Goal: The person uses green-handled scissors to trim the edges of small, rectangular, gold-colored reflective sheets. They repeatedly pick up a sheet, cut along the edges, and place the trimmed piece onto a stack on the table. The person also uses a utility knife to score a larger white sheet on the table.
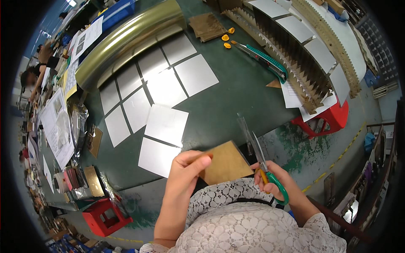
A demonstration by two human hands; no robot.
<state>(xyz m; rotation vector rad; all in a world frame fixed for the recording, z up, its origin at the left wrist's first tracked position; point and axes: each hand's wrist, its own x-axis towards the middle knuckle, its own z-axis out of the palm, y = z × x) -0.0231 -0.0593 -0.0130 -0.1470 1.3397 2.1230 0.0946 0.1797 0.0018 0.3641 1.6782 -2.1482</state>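
Note:
My left hand (pixel 183 170) pinches a square gold-brown sheet (pixel 228 163) between thumb and fingers, held in front of my body at the table's near edge. In my right hand (pixel 280 179) are scissors (pixel 280 192) with green and orange handles, their blades pointing up and away from me. The sheet's right corner comes close to my right fingertips; whether they touch I cannot tell. Beyond my left hand, several shiny silver square sheets (pixel 166 124) lie in rows on the green table (pixel 236 92). A clear plastic strip (pixel 244 130) shows just beyond the scissors' blades.
A large gold foil roll (pixel 130 40) lies at the back left. Brown squares (pixel 206 26), yellow caps (pixel 225 38) and a green utility knife (pixel 265 61) sit at the back, beside toothed metal racks (pixel 291 63). Red stools (pixel 107 217) stand by the table. Another person (pixel 36 78) is far left.

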